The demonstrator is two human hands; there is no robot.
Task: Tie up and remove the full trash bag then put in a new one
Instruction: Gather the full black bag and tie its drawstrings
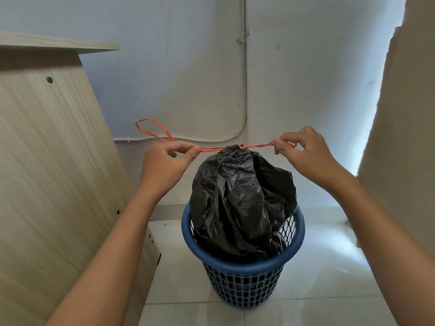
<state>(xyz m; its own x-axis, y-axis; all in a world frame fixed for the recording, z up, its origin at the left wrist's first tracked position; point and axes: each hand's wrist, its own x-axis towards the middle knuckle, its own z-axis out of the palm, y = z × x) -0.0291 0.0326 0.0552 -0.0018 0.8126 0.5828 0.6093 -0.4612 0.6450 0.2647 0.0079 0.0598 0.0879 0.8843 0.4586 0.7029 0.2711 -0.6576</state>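
A light wood-grain cabinet fills the left side of the tiled floor in a pale-walled corner, where a blue mesh bin stands near the wall's foot, just beside the cabinet's lower right corner. Rising from the bin, a full black trash bag is gathered to a tight neck well above the rim, its lower part resting inside the basket. A red drawstring runs taut and nearly level across that neck. The person's left hand pinches the cord between thumb and curled fingers to the left of the neck, a spare loop of string sticking up and away past the knuckles; the right hand pinches the other end on the right, fingers curled round a smaller loop. The step in hand appears to be the tying: the mouth is cinched shut and the two ends are pulled apart, though whether a knot has already been crossed at the neck is too small to tell. The next move likely calls for bringing both ends together, crossing or knotting them firmly without letting the neck slacken, then lifting the bag straight up clear of the rim. No fresh bag is in view.
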